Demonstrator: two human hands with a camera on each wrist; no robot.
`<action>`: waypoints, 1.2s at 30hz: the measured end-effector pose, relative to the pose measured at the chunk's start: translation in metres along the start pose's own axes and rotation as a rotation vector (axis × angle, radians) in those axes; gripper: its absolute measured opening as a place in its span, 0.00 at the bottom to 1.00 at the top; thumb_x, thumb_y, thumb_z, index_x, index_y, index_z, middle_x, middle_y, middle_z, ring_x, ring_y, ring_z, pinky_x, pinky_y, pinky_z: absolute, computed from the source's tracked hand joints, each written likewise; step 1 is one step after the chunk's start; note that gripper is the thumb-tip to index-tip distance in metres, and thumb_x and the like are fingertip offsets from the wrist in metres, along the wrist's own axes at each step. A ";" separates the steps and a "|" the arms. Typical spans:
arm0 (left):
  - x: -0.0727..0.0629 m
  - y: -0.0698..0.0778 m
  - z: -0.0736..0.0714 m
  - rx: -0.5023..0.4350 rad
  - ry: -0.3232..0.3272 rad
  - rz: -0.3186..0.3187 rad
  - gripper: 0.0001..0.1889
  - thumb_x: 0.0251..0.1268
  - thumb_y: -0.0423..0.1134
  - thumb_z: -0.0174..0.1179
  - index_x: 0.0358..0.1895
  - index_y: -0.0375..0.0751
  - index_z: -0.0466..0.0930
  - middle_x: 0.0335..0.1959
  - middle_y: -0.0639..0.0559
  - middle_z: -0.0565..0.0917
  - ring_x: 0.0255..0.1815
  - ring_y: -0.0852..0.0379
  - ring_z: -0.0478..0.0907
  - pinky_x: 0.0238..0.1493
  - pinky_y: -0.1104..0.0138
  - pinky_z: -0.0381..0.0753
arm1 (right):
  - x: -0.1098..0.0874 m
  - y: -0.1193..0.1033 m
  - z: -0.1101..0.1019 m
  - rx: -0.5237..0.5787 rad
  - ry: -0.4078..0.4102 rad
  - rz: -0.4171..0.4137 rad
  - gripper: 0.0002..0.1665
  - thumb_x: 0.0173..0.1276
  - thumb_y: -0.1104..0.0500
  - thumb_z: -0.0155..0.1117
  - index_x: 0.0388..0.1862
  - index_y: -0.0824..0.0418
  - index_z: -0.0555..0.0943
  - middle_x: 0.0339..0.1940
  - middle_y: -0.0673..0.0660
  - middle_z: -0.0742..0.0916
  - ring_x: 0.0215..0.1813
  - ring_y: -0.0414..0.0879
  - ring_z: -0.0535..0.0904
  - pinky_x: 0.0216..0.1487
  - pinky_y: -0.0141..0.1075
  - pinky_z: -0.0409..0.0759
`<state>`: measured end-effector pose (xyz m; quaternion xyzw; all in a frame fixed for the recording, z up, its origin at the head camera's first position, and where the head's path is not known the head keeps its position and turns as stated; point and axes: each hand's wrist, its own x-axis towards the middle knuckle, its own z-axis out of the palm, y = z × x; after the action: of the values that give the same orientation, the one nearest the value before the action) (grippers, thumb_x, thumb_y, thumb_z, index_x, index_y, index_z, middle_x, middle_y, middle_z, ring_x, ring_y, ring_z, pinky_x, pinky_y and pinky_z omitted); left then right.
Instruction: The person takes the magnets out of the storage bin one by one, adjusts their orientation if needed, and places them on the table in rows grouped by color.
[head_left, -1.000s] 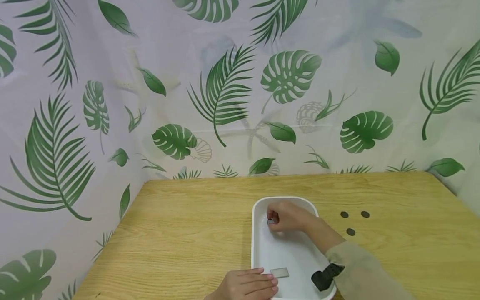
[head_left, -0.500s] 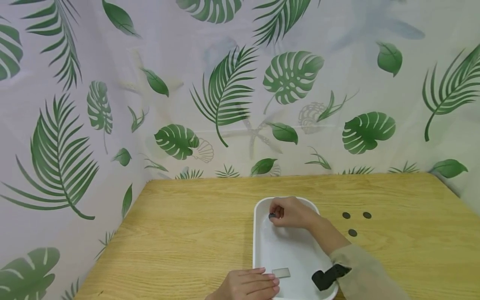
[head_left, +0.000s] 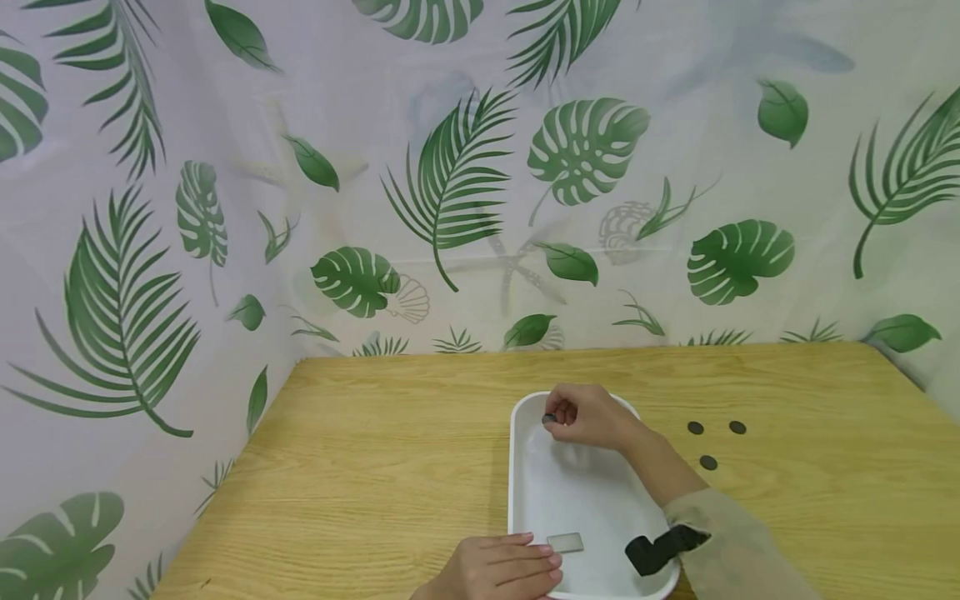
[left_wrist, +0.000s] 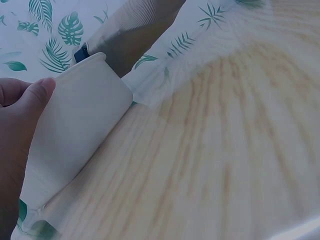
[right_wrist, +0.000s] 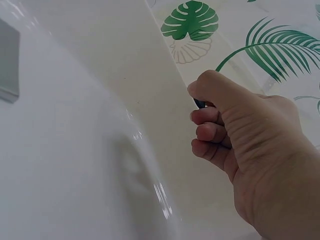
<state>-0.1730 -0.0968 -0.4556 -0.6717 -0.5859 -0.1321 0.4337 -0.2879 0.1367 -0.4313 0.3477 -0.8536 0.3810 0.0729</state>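
Note:
My right hand (head_left: 588, 414) pinches a small dark round disc (head_left: 550, 418) between thumb and fingertips, over the far end of a white tray (head_left: 514, 479). In the right wrist view only a dark sliver of the disc (right_wrist: 199, 103) shows under the fingertips. My left hand (head_left: 498, 568) rests across the near left rim of the tray, fingers straight and reaching inside. Its thumb (left_wrist: 42, 92) lies at the rim in the left wrist view. Close to those fingertips, a flat grey rectangular plate (head_left: 566, 542) lies on the tray floor.
Three dark round discs, including one nearer disc (head_left: 708, 462), lie on the wooden table (head_left: 375, 450) right of the tray. A leaf-patterned cloth (head_left: 465, 317) hangs behind the table and along its left side. A black wrist camera (head_left: 663, 550) overhangs the tray's right rim.
My right hand has moved up and slightly right in the head view, toward the tray's far end, still pinching the disc. My left hand and the grey plate have stayed in place.

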 end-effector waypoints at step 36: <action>0.001 0.000 -0.003 -0.014 -0.017 -0.002 0.13 0.69 0.41 0.54 0.40 0.39 0.86 0.37 0.50 0.88 0.44 0.59 0.84 0.52 0.68 0.80 | 0.006 -0.025 -0.036 0.066 0.167 -0.068 0.10 0.52 0.70 0.70 0.30 0.61 0.78 0.24 0.47 0.79 0.26 0.36 0.72 0.25 0.27 0.75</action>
<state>-0.1714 -0.0984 -0.4527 -0.6751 -0.5895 -0.1309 0.4238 -0.2813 0.1465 -0.3889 0.3458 -0.8192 0.4340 0.1451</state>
